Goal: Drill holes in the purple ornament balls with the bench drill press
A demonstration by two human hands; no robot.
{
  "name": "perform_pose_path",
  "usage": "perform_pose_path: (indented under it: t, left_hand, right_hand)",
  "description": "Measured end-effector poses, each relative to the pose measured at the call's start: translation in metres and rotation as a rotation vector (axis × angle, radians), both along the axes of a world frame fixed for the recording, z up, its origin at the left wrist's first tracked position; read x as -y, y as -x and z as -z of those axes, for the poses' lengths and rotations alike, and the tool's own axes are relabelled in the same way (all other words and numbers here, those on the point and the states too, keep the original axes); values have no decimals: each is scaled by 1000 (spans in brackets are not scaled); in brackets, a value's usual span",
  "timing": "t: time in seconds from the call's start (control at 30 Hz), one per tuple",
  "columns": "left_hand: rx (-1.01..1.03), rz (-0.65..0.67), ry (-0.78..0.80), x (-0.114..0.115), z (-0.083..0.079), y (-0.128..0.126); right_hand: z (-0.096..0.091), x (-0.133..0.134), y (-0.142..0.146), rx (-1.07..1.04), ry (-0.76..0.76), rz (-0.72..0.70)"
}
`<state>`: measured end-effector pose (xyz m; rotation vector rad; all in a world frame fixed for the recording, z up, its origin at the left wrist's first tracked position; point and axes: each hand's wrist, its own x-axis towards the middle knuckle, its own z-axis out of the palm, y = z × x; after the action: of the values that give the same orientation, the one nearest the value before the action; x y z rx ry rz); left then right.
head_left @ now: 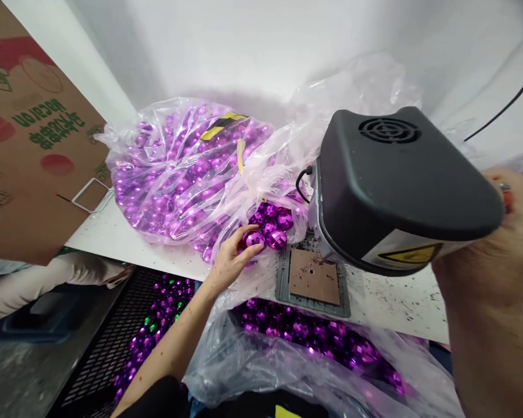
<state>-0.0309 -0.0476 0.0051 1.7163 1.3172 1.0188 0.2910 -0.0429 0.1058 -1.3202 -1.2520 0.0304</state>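
working beside a bulging clear plastic bag of purple balls (174, 174); at a rounded black machine housing (401, 180) with right hand (512, 238), cannot tell fingers' hold; with left hand (232, 258), pinching a shiny purple faceted ball (255, 238) beside similar balls (277, 239); probably light, stiff, slippery; best gripped around its middle.

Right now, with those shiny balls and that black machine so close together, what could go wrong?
The left hand pinches a round, shiny purple ball, which could slip and roll off the white table. The yellow warning label on the black machine hints at some hazard, so a hand straying beneath might get hurt. Dark flecks around the brown board might stick to the ball.
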Motion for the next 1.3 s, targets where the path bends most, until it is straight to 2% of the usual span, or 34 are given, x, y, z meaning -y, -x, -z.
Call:
perform_pose_path:
  t: [0.07, 0.17, 0.23, 0.3, 0.47, 0.63, 0.8, 0.93, 1.07, 1.2, 1.3]
  left_hand:
    - [305, 4, 184, 14, 4, -12]
    - [694, 86, 510, 31, 9, -34]
    - [884, 147, 674, 38, 13, -47]
    - [979, 198, 751, 41, 17, -58]
    - [955, 253, 784, 41, 30, -69]
    - [986, 310, 873, 46, 36, -60]
    - [1027, 267, 855, 54, 34, -53]
    - [1064, 253, 880, 53, 43, -54]
    - [1101, 303, 935, 51, 49, -57]
    - [1102, 263, 864, 49, 41, -62]
    - [972, 166, 726, 44, 41, -67]
  right_hand:
    - [-1, -1, 1, -60, -26, -23]
    - [-2, -2, 2, -77, -47, -43]
    - [-3, -2, 2, -67, -50, -54]
    - [-6, -1, 3, -58, -45, -70]
    - [-13, 3, 8, -79, -22, -118]
    - [-16, 3, 10, -104, -36, -124]
    - [-16, 2, 7, -109, -45, -145]
    - [-18, 2, 5, -112, -29, -155]
    - [-18, 4, 4, -90, -10, -129]
    - [-19, 6, 4, -108, 30, -140]
    - [-19, 6, 5, -140, 65, -176]
